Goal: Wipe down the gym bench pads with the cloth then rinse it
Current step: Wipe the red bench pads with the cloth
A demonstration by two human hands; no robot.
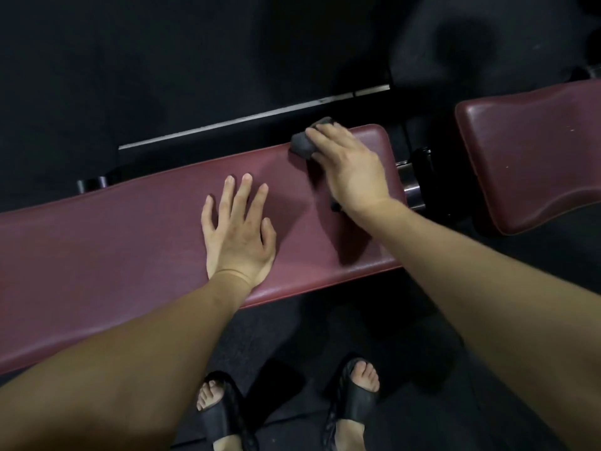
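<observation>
A long maroon bench pad (pixel 136 242) runs across the view from lower left to upper right. My left hand (pixel 239 232) lies flat on its middle with fingers spread and straight. My right hand (pixel 348 167) is near the pad's far right corner and holds a dark grey cloth (pixel 300 143) bunched under its fingers, pressed against the pad's back edge. Part of the cloth is hidden beneath the palm.
A second maroon pad (pixel 533 157) sits to the right, separated by a gap with dark metal frame parts (pixel 414 180). A metal rail (pixel 253 117) runs behind the bench. The floor is black. My feet in black sandals (pixel 354 398) stand in front of the bench.
</observation>
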